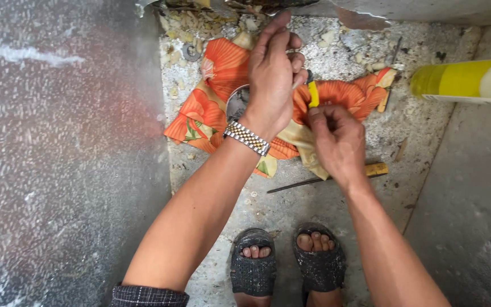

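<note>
My left hand (273, 74), with a metal watch (247, 137) on its wrist, is raised over an orange flowered cloth (217, 85) on the floor, its fingers curled around something small that I cannot make out. My right hand (336, 139) sits just to the right of it and grips a tool with a yellow handle (313, 94) that points up toward the left hand's fingers. A round metal object (236, 102) lies on the cloth, partly hidden behind the left hand.
A long thin tool with a wooden handle (375, 169) lies on the speckled concrete floor below the cloth. A yellow and white cylinder (464, 79) lies at the right. A grey wall (63, 153) fills the left. Debris and a metal ring (191, 53) lie at the top. My sandalled feet (288, 264) stand below.
</note>
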